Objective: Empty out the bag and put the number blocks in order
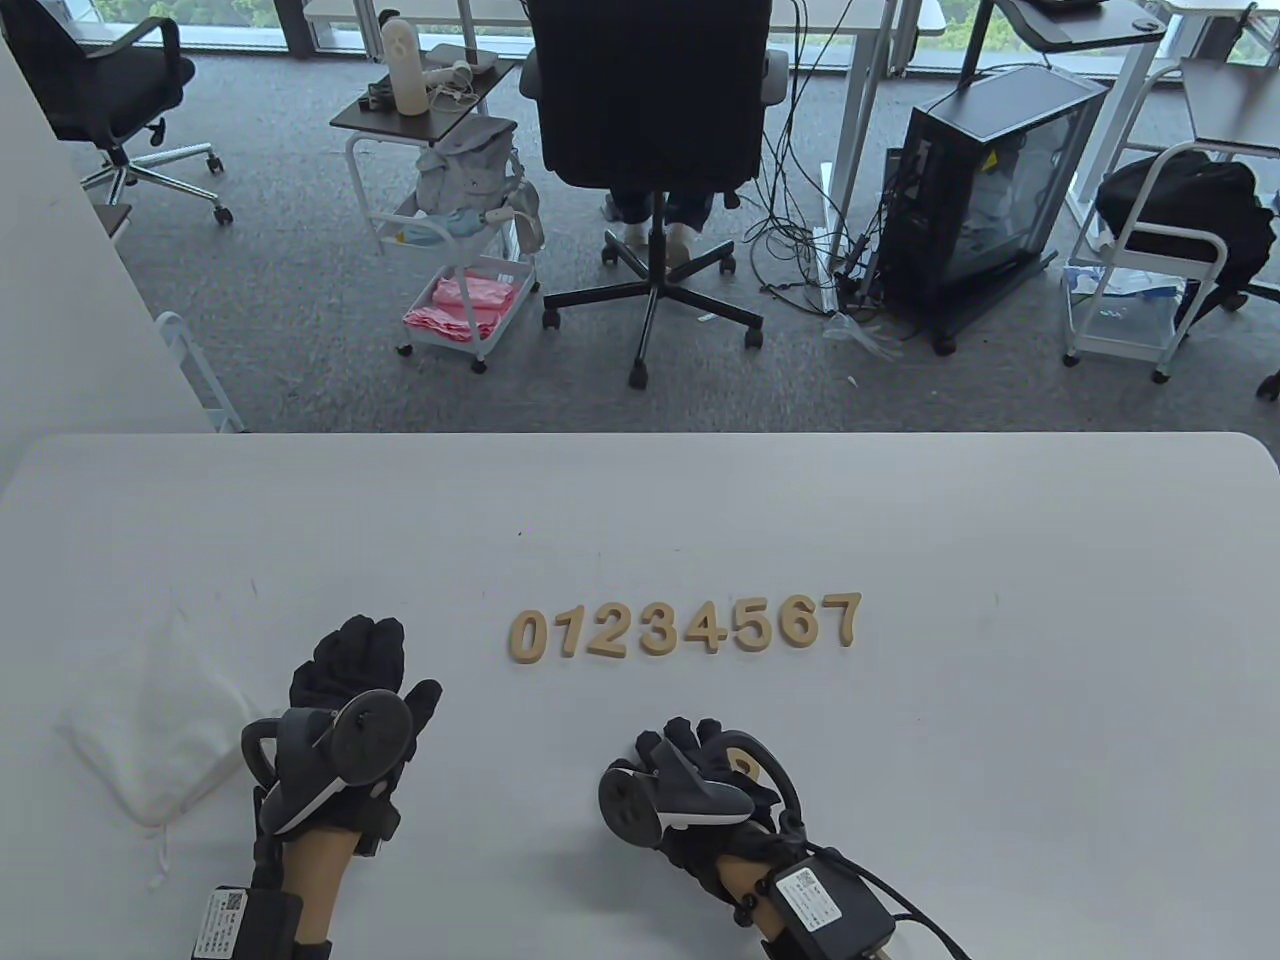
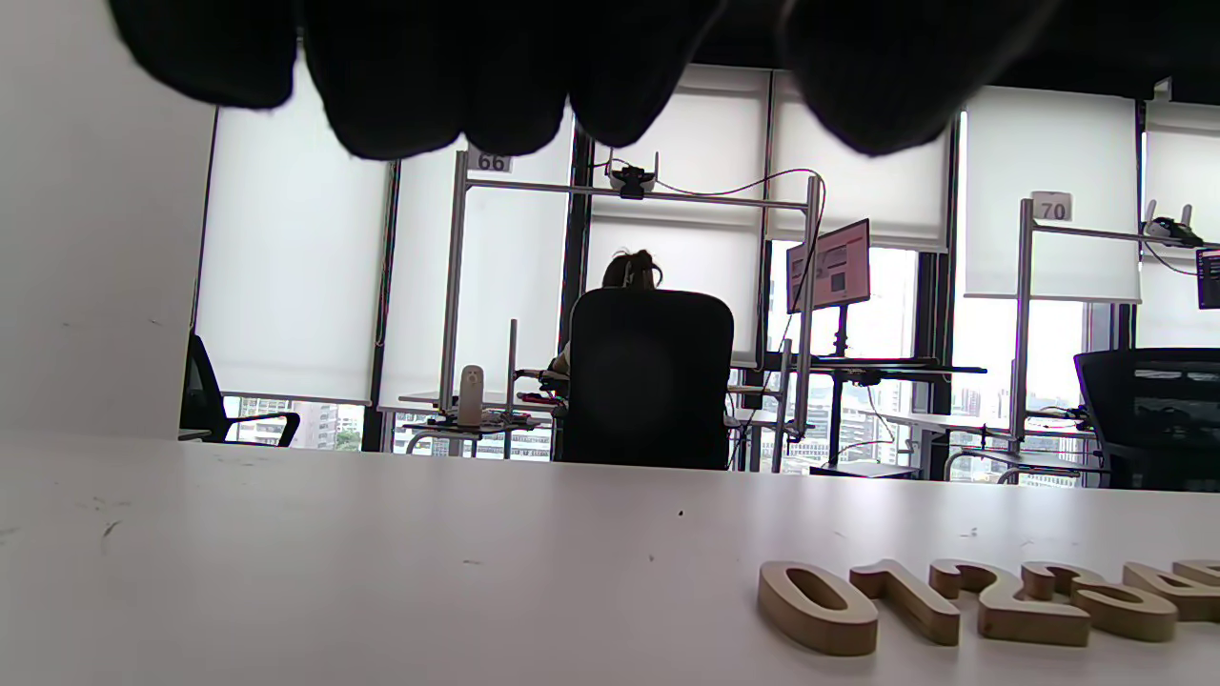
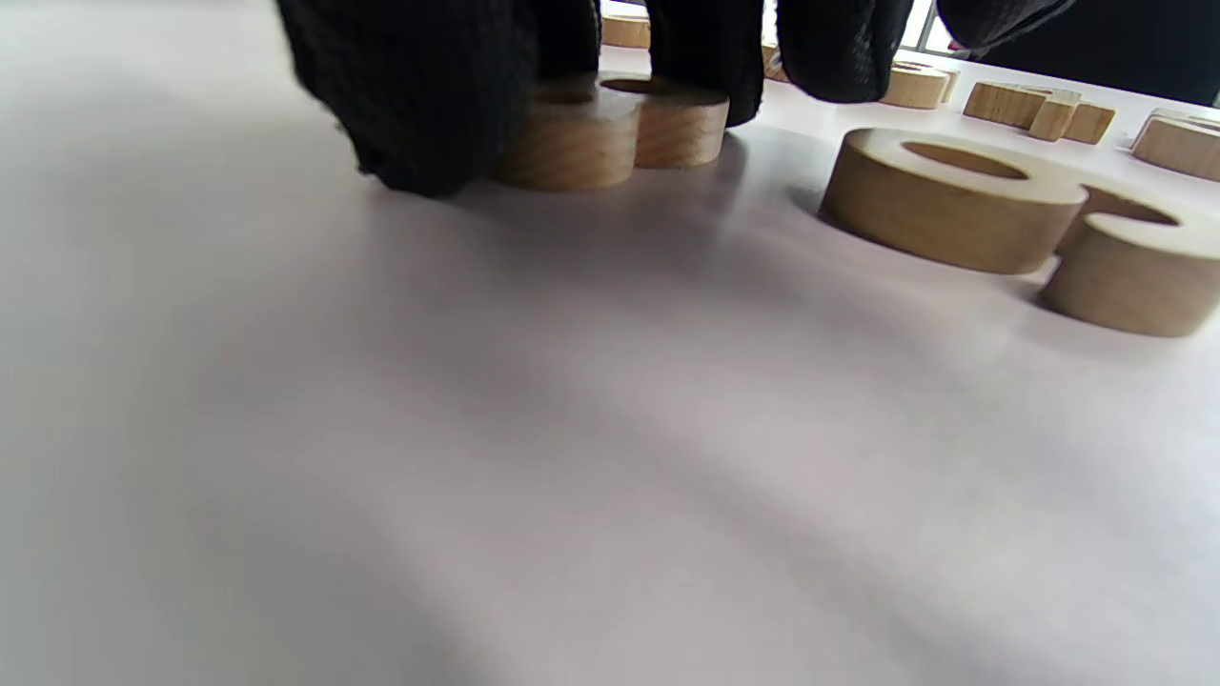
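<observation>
Wooden number blocks 0 to 7 (image 1: 685, 628) lie in a row, in order, at the table's middle; the row's left end shows in the left wrist view (image 2: 953, 602). My right hand (image 1: 700, 745) is just in front of the row, its fingers (image 3: 419, 95) gripping a rounded wooden block (image 3: 610, 129) that lies on the table. I cannot read its number. A second loose block (image 3: 963, 195) lies right beside it. My left hand (image 1: 370, 650) rests open on the table, left of the 0, holding nothing. The white cloth bag (image 1: 150, 740) lies flat at the left.
The white table (image 1: 1000, 560) has bare surface behind and to the right of the row. Beyond its far edge are an office chair (image 1: 650, 120), a small cart (image 1: 460, 250) and a computer case (image 1: 990, 190) on the floor.
</observation>
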`<state>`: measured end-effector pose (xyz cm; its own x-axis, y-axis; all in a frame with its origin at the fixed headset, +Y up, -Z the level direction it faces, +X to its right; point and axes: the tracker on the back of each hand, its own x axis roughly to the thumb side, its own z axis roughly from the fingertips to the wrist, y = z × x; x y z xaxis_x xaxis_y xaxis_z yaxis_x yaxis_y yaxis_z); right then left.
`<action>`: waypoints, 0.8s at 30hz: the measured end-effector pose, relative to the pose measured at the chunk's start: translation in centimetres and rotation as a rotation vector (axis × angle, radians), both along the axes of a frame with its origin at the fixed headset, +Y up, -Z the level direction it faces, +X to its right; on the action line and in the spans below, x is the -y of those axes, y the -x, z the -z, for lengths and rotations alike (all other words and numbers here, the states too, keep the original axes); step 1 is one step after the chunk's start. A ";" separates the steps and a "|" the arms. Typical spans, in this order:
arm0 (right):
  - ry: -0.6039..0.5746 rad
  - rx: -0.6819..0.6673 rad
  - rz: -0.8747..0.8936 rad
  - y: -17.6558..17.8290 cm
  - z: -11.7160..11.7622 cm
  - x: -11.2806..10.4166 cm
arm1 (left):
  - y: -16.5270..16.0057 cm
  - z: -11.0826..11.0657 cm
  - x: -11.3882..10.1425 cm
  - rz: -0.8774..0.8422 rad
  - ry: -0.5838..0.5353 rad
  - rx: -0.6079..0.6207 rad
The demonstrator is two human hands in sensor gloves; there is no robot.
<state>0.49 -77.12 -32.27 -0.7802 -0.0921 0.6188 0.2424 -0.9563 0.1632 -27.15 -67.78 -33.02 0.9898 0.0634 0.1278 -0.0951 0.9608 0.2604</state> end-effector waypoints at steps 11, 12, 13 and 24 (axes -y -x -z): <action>-0.054 -0.035 0.004 0.3 -0.4 0.1 | 0.1 0.0 0.0 -0.006 0.004 -0.004; -0.061 -0.042 0.008 0.3 -0.4 0.0 | 0.1 0.0 0.0 -0.007 0.004 -0.004; -0.070 -0.048 0.014 0.3 -0.4 0.0 | 0.1 0.0 0.0 -0.007 0.004 -0.004; -0.187 0.021 0.331 -2.1 0.0 -3.5 | 0.3 0.0 0.0 -0.015 0.003 -0.006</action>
